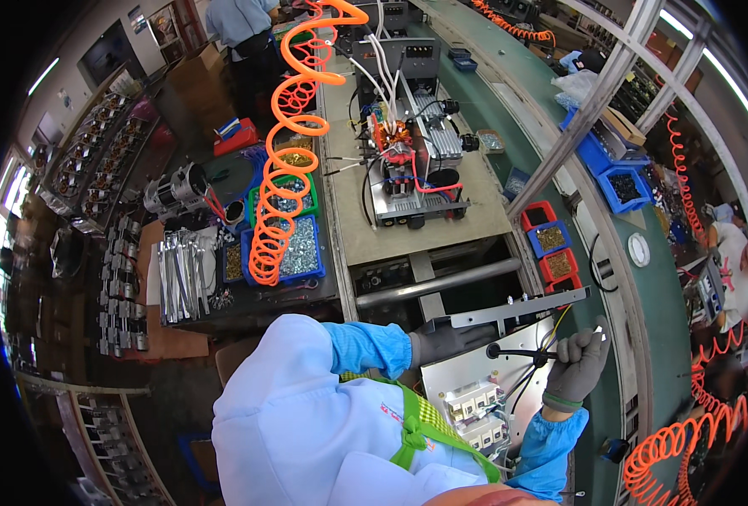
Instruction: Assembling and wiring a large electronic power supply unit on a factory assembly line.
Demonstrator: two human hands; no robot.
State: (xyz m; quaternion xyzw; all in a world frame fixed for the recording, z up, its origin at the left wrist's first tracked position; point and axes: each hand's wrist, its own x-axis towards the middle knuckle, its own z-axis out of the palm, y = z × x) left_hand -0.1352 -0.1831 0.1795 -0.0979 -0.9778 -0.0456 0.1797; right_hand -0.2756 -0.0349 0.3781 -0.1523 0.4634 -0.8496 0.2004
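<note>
A silver metal panel (438,384) lies close in front of my body, with a long grey bracket (517,313) along its far edge. White block-shaped electrical parts (475,403) sit on its near portion. My left hand (450,344), in a dark grey glove, grips the panel's far left edge beside the bracket; its fingertips are partly hidden. At the panel's right side, my gloved right hand (575,368) is closed around a black cable (517,352). That cable ends in a round black piece on the left, and a small white tip shows by my fingers. Yellow and black wires run underneath.
A partly built machine (412,173) stands on a board ahead. Coiled orange hoses (294,126) hang on the left above a blue bin (300,249) of small metal parts. Red and blue bins (551,239) line the right rail. A metal post (585,110) rises at right.
</note>
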